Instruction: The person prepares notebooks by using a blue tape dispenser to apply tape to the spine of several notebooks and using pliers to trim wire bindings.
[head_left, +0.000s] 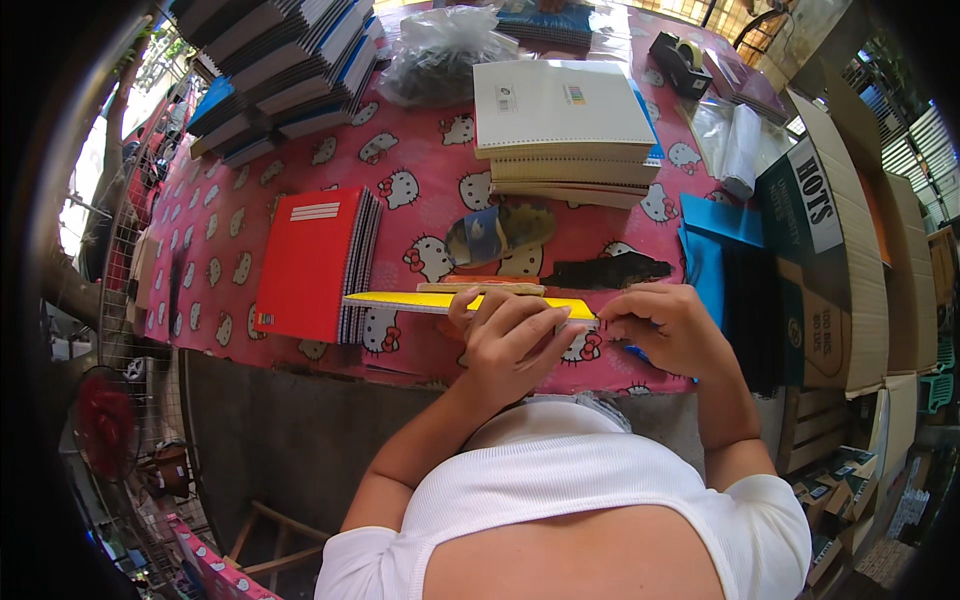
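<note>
Hands meet at the near edge of the pink cartoon-cat tablecloth (300, 150). Left hand (510, 335) lies fingers-curled over a thin yellow-covered notebook (400, 300) held flat and edge-on; right hand (668, 328) is closed, pinching at that notebook's right end. Blue plastic sleeves (715, 240) lie just beside the right hand; a red spiral notebook stack (310, 262) sits to the left. Judged step: getting the notebook's end lined up with a cover or sleeve. Next move likely calls for a steady left-hand hold while the right fingers work the corner.

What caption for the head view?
Both hands, left and right, hold a yellow notebook over a pink table.
</note>
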